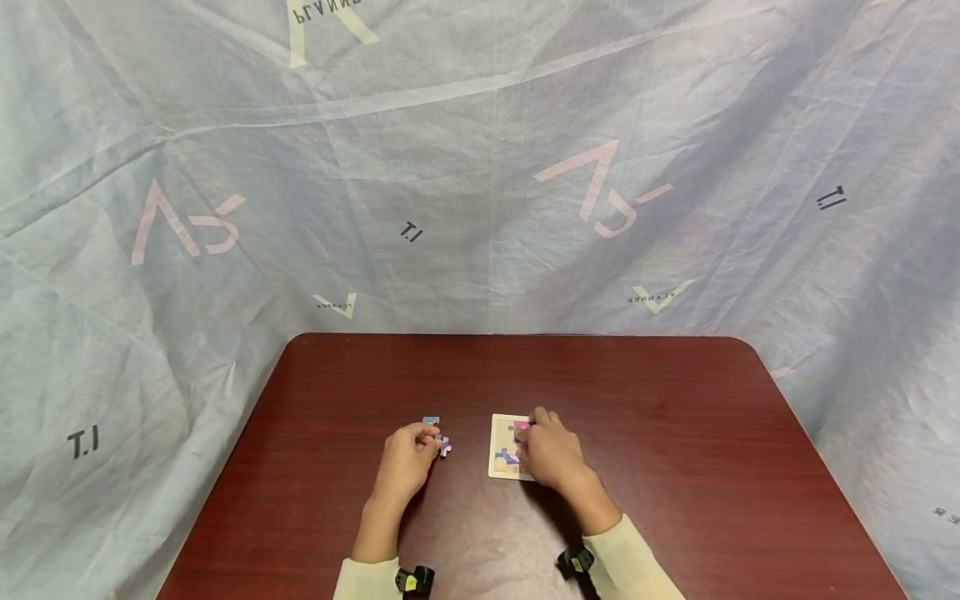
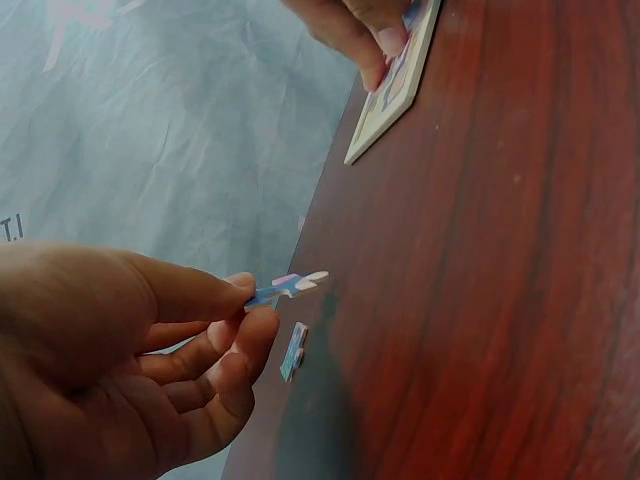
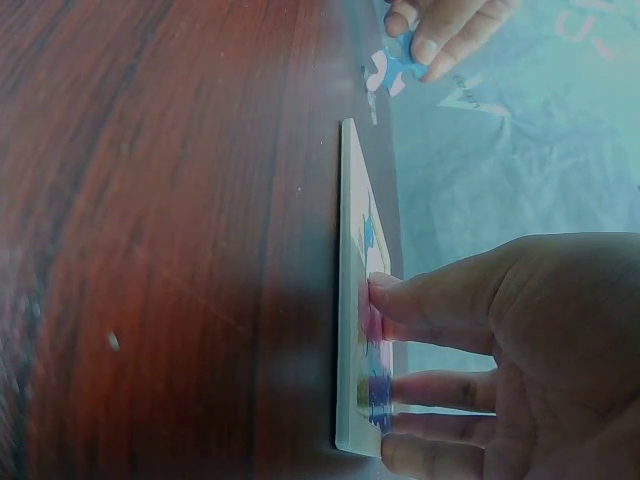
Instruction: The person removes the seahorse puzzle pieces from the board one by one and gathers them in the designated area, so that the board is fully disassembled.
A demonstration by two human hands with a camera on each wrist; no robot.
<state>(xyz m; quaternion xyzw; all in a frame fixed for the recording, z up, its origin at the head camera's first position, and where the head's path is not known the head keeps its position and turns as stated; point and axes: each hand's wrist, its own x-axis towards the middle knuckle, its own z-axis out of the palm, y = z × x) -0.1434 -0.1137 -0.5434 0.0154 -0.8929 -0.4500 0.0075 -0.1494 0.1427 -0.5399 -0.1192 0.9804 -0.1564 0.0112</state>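
My left hand [image 1: 405, 458] pinches a jigsaw piece [image 2: 285, 288], blue with pale knobs, between thumb and index finger; its other fingers curl loosely below. A second jigsaw piece [image 2: 293, 352] lies on the table just beyond that hand. To the right is a puzzle board [image 1: 492, 458] with a cream frame, partly filled with pink, blue and orange pieces. My right hand [image 1: 553, 450] is over the board's right part, hiding much of it. In the right wrist view its thumb and fairly straight fingers press on the pieces in the board [image 3: 345, 300].
The dark red wooden table [image 1: 675, 433] extends around both hands. A pale printed cloth [image 1: 450, 183] hangs behind it and along both sides. Each wrist wears a small black camera, the left one [image 1: 415, 581] near the table's front.
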